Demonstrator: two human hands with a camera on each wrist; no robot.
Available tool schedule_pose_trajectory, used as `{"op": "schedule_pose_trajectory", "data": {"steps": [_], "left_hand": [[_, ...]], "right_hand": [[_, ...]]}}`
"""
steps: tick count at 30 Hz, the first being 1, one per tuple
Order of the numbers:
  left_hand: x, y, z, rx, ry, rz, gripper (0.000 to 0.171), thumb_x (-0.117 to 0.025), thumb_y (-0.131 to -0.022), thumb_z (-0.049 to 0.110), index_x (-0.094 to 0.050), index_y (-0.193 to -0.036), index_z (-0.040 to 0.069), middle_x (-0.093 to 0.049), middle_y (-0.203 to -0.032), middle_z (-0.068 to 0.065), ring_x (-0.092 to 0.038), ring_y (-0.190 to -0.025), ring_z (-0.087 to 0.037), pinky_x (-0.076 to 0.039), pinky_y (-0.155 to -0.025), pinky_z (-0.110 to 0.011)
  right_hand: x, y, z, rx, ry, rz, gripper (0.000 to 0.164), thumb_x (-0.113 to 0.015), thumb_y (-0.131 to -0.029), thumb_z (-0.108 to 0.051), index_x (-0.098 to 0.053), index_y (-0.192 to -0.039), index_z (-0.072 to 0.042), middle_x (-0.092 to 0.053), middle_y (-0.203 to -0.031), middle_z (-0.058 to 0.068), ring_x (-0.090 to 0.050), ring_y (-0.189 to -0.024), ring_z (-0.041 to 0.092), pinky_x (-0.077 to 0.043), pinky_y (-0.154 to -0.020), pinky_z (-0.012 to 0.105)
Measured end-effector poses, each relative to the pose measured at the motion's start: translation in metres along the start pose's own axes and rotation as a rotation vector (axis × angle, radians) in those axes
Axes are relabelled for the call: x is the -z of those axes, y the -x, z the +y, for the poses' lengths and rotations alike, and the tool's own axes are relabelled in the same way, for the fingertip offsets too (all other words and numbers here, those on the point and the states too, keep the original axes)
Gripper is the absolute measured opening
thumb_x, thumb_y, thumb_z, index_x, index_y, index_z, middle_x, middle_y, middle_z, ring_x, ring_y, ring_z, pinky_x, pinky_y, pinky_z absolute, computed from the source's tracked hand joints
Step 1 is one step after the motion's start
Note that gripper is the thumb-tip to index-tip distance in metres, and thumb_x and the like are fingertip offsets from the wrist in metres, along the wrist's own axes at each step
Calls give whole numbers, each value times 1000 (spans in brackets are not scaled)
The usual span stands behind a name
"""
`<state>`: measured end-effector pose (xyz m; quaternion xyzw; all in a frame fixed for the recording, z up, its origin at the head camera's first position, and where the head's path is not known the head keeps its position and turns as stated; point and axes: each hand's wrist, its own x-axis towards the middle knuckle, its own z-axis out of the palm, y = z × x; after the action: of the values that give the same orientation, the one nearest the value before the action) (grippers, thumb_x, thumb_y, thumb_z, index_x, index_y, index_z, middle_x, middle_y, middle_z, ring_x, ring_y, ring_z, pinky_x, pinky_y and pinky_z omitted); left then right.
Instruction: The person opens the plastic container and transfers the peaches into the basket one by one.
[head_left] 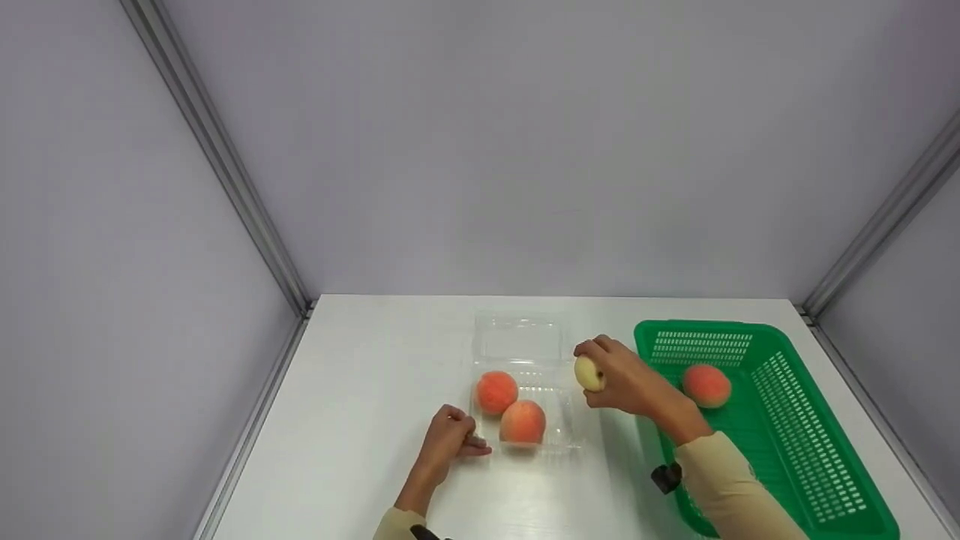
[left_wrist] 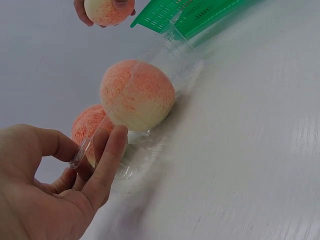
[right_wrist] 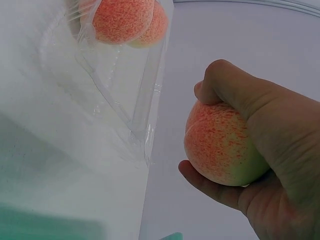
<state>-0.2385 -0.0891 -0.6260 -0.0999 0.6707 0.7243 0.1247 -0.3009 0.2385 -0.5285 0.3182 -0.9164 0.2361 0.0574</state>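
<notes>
Room: pale walls [head_left: 480, 150] enclose the station, joined by grey metal posts [head_left: 232, 165]. Surface: my table [head_left: 360, 360] is white, flat and faintly glossy. Basket: the green basket [head_left: 810, 435] stands on my right, stiff-looking with slotted walls; one loose peach [head_left: 706, 385] lies inside. Box: the clear box [head_left: 556, 420] lies before me, its lid [head_left: 521, 339] folded open on the far side; the rear peach [head_left: 496, 392] and the front peach [head_left: 523, 422] sit in it. Expect thin, flexible, slippery plastic; hold by the rim, as my left hand [head_left: 450, 435] does, pinching near the left front corner. Peach: my right hand [head_left: 619, 379] is wrapped around the held peach [head_left: 589, 373], raised between box and basket. Judge it light, with a matt skin offering fair grip; firmness cannot be told, so assume it bruises. Grasp around the widest part, thumb opposing fingers, pressure low
</notes>
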Motion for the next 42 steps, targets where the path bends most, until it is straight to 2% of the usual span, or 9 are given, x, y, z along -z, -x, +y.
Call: {"op": "schedule_pose_trajectory", "data": {"steps": [6, 16, 26, 35, 42], "left_hand": [[0, 1, 1, -7, 2, -7, 17, -54, -95, 5, -46, -109, 0, -64, -88, -14, -73, -68, -16, -70, -75, -39], [0, 2, 3, 6, 0, -8, 18, -53, -94, 5, -46, -110, 0, -65, -92, -16, -72, -69, -17, -70, -76, -38], [1, 0, 0, -4, -12, -13, 18, -53, -95, 5, -46, -111, -1, -64, -89, -12, -73, -69, -17, -70, -76, -40], [1, 0, 0, -6, -8, -10, 19, -53, -95, 5, -46, -111, -1, -64, -87, -12, -74, -69, -18, -70, -75, -39], [0, 2, 2, -2, -10, -6, 18, -53, -94, 5, -46, -110, 0, -61, -87, -11, -72, -70, -17, -70, -76, -37]], "right_hand": [[5, 3, 0, -23, 13, -1, 56, -88, -76, -7, -61, -125, -15, -62, -110, 5, -55, -96, 17, -54, -74, 28], [11, 8, 4, -17, 22, 7, 54, -86, -77, -6, -61, -124, -12, -61, -108, 5, -53, -93, 15, -51, -70, 26], [14, 13, 8, 0, 47, 30, 53, -86, -79, -6, -61, -126, -11, -62, -110, 6, -55, -94, 16, -56, -74, 29], [19, 15, 9, -46, 26, 31, 54, -86, -78, -5, -61, -126, -10, -63, -112, 7, -56, -95, 17, -56, -74, 29], [21, 16, 13, -61, 48, 39, 55, -86, -76, -5, -61, -125, -10, -63, -111, 9, -57, -95, 19, -58, -74, 33]]}}
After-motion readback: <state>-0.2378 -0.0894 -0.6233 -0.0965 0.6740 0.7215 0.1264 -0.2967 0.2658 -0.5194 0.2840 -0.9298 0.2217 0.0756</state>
